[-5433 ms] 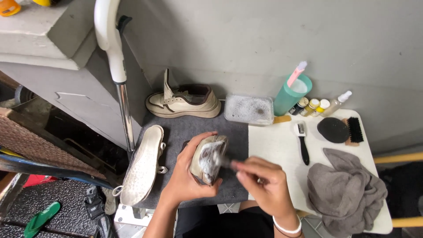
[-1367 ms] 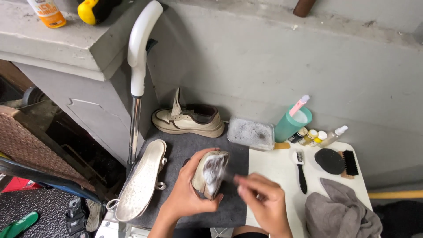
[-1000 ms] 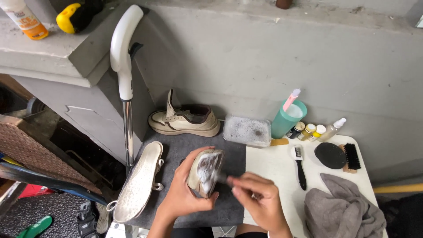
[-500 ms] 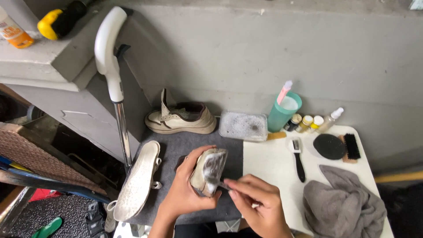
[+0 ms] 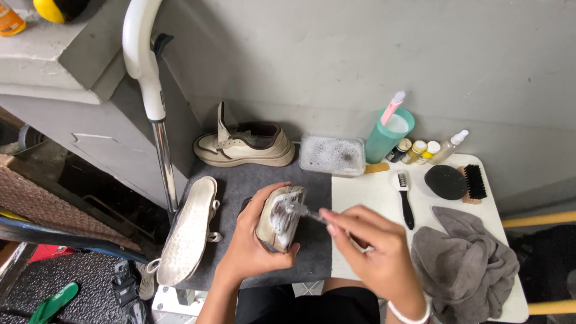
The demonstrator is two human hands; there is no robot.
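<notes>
Two hands work at the near edge of the dark mat: the left hand (image 5: 255, 240) clasps a foamy shoe (image 5: 281, 217), the right hand (image 5: 375, 249) pinches a small brush (image 5: 305, 211), and suds could loosen that clasp.

Crowded back edge, open strip on the white board

A bare stretch of the white tabletop (image 5: 372, 192) lay open between the grey mat (image 5: 240, 180) and the black-handled brush (image 5: 405, 201). Farther back, the cream leather shoe (image 5: 245, 144), clear soapy plastic tub (image 5: 332, 155), teal cup (image 5: 389, 135) and small bottles (image 5: 420, 150) lined the wall. The crumpled grey cloth (image 5: 465, 264) blocked the right corner; the upturned white sole (image 5: 187, 231) blocked the left.
</notes>
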